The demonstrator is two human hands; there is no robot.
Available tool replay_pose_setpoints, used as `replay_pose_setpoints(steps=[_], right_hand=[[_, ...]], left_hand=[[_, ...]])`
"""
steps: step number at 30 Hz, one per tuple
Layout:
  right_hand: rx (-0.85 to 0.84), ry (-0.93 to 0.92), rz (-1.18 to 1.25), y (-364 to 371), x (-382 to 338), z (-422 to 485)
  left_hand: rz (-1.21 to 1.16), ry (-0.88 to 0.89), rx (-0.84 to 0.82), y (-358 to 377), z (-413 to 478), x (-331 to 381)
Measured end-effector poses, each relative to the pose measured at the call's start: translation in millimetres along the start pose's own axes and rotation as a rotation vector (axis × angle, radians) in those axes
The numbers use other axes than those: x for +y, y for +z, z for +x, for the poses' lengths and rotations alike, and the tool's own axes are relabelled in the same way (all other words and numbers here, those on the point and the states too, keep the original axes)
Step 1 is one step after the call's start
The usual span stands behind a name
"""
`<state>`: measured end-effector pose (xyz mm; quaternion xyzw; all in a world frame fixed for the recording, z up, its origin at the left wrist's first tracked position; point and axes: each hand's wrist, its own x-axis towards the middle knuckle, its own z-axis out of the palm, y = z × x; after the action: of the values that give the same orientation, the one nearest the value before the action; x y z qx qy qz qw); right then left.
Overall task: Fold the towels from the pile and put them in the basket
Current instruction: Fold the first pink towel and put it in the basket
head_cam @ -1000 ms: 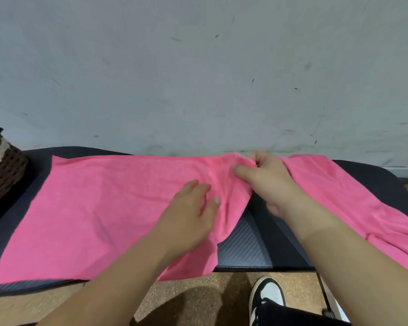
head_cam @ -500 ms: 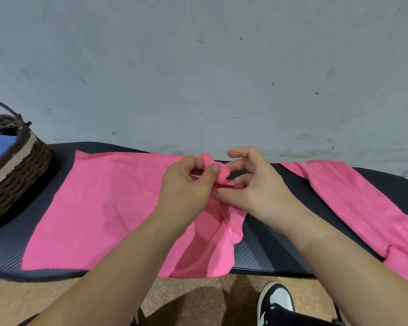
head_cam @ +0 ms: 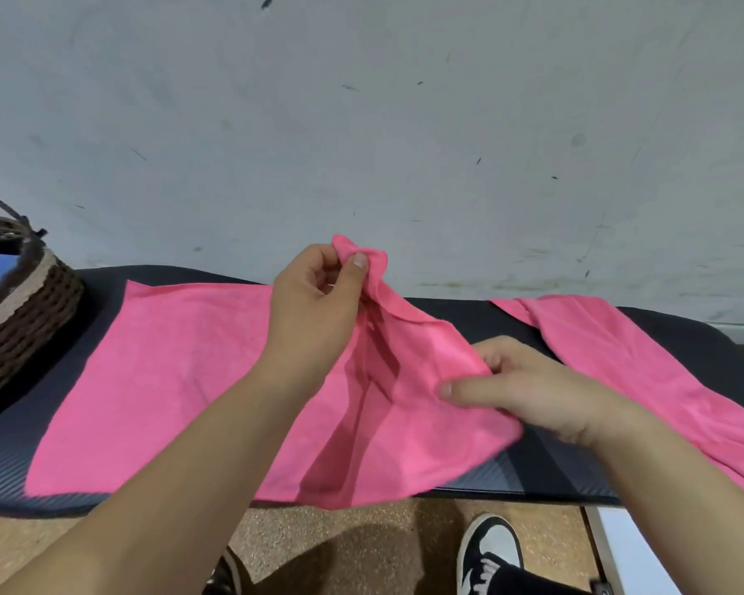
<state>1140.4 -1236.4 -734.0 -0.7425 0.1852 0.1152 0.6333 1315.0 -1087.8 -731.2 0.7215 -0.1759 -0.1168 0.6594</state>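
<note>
A pink towel lies spread on the black mat, its right part lifted and creased. My left hand pinches the towel's far right corner and holds it raised above the mat. Lower and to the right, my right hand grips the towel's right edge with the thumb on top. A second pink towel lies crumpled at the right end of the mat and hangs over its front edge. The brown woven basket stands at the far left with something blue inside.
The black ribbed mat covers a bench against a grey wall. Below the front edge are a speckled tan floor and a black-and-white shoe.
My left hand has raised the towel's corner upward. My right hand has slid down and right along the towel's edge, away from the left hand. The view has shifted left, showing more basket.
</note>
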Motion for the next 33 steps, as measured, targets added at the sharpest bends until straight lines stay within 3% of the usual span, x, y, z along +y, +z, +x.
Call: replay_pose_setpoints(steps=[4,7,10,12,15,18,22,27,33], right_hand=[[0.019,0.158,0.056,-10,-5,-26],[0.04,0.444,-0.18,-24,9,-41],[0.066,0.678,-0.473,-38,23,-54],[0.131,0.665,-0.612,-43,28,-54],[0.303,0.451,-0.75,-42,31,-44],[0.327,0.346,-0.737,-38,33,-30],[0.308,0.394,-0.76,-42,44,-17],[0.561,0.399,-0.729,-62,63,-8],[0.632,0.556,-0.814,-83,81,-13]], left_hand=[[0.064,0.014,-0.042,32,13,4],[0.239,-0.037,-0.27,61,13,-6],[0.622,0.052,-0.494,70,1,-31],[0.814,0.193,-0.572,68,-8,-44],[0.969,0.335,-0.685,72,-15,-61],[1.201,0.213,-0.795,87,-24,-72],[1.274,0.275,-0.776,114,-23,-79],[1.259,0.337,-0.847,144,-18,-85],[1.342,0.349,-0.889,153,-8,-89]])
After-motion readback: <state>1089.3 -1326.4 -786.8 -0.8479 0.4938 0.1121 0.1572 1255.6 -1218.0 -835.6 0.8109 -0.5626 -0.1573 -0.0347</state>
